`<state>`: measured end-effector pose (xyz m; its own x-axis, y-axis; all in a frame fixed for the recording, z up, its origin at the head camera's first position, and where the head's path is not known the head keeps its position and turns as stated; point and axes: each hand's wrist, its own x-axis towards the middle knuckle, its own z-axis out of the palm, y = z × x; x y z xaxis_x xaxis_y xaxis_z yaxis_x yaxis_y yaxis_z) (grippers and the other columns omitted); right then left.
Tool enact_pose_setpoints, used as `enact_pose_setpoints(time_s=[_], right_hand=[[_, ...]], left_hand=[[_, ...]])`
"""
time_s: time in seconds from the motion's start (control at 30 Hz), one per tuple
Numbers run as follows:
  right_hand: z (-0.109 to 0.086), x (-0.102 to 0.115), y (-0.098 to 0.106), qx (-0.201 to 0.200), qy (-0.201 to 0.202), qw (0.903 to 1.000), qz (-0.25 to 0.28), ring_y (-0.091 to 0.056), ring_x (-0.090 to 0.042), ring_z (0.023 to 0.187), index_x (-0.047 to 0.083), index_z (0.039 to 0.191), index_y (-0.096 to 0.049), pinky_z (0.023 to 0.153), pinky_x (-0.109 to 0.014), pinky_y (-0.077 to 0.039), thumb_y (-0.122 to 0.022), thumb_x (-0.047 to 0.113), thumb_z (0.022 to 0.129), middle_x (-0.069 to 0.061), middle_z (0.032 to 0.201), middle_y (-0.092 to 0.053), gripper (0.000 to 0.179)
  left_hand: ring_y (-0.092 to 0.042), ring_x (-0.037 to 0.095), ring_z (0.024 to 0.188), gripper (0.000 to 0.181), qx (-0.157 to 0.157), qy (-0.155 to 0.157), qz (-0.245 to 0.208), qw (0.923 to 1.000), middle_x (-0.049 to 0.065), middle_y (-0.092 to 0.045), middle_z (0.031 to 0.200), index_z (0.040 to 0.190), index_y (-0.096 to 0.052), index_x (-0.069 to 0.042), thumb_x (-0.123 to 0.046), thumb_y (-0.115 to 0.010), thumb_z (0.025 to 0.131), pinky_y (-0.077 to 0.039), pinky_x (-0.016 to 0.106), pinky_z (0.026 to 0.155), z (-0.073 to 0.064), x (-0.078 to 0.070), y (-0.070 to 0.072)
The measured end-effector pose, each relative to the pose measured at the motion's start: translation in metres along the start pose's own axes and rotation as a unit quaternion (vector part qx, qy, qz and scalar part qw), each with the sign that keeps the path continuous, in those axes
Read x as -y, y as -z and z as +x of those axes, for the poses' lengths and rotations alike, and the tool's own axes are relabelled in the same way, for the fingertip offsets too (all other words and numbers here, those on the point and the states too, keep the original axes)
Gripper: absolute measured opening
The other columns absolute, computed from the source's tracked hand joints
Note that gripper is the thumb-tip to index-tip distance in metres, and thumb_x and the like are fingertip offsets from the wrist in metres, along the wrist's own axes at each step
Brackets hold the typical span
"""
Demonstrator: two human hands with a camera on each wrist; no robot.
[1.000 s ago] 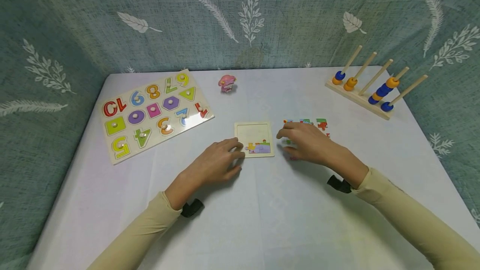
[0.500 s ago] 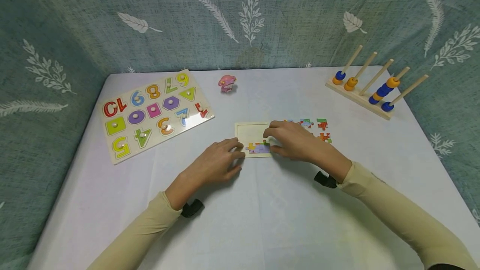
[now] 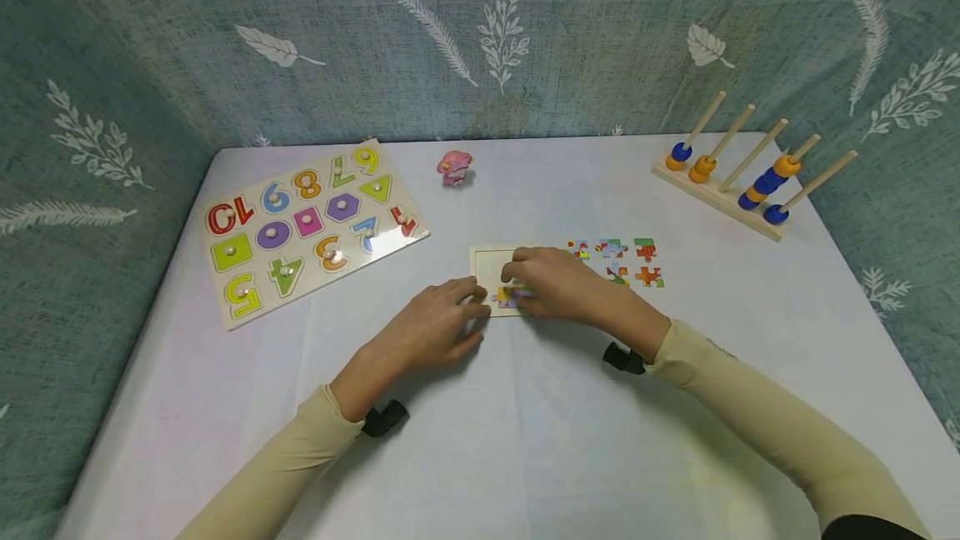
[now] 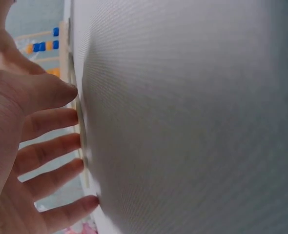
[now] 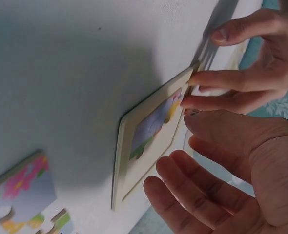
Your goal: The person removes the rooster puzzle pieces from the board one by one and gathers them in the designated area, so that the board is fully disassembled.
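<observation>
A small wooden puzzle tray (image 3: 486, 263) lies mid-table. Joined purple and yellow puzzle pieces (image 5: 151, 127) fill part of its near side. My left hand (image 3: 431, 323) rests at the tray's left edge, its spread fingers (image 4: 51, 151) touching the rim and the thumb apart. Over the tray's right part is my right hand (image 3: 562, 286), thumb and fingertips brought together. A small dark-edged bit of a puzzle piece (image 5: 194, 112) shows at the thumb tip in the right wrist view; the rest of it is hidden by the fingers.
Several loose puzzle pieces (image 3: 647, 277) lie right of the tray, one with pink flowers (image 5: 24, 187). A number-and-shape peg board (image 3: 315, 232) is at the left. A pink figurine (image 3: 453, 167) stands behind; a bead stacker (image 3: 720, 198) stands back right.
My right hand has moved left from the loose pieces to over the tray, uncovering several of those pieces. My left hand has stayed at the tray's left edge.
</observation>
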<state>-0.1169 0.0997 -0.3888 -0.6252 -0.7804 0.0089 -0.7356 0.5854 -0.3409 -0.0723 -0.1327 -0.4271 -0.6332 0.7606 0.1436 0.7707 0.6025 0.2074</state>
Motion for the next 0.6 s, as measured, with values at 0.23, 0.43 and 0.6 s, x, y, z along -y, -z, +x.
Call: enact_pose_setpoints(time_s=[0.23,0.43,0.6], right_hand=[[0.007,0.004,-0.007,0.005,0.004,1.0000,-0.005,-0.056,-0.016,0.074,0.007,0.101,-0.072,0.066,-0.032,-0.048,-0.079,0.006,0.082,-0.004,0.089,-0.062,0.021],[0.012,0.006,-0.011,0.008,0.009,0.9999,-0.005,-0.054,-0.015,0.072,0.008,0.097,-0.071,0.066,-0.033,-0.047,-0.079,0.007,0.082,-0.001,0.085,-0.060,0.018],[0.015,0.005,-0.014,0.022,0.008,0.9997,0.001,-0.055,-0.015,0.073,0.009,0.096,-0.071,0.068,-0.034,-0.048,-0.077,0.007,0.083,-0.001,0.085,-0.061,0.014]], left_hand=[[-0.060,0.027,0.110,0.026,-0.010,-0.010,-0.007,0.9999,0.010,-0.061,0.121,0.110,-0.074,-0.010,-0.024,-0.073,0.088,-0.053,0.043,0.082,0.000,0.000,0.000],[-0.060,0.026,0.112,0.027,-0.009,-0.005,-0.004,0.9999,0.010,-0.061,0.122,0.111,-0.074,-0.010,-0.025,-0.073,0.089,-0.053,0.043,0.083,-0.001,0.001,0.000],[-0.060,0.026,0.112,0.026,-0.008,-0.003,-0.010,0.9999,0.010,-0.061,0.122,0.110,-0.074,-0.010,-0.024,-0.073,0.088,-0.053,0.043,0.083,-0.001,0.002,-0.001]])
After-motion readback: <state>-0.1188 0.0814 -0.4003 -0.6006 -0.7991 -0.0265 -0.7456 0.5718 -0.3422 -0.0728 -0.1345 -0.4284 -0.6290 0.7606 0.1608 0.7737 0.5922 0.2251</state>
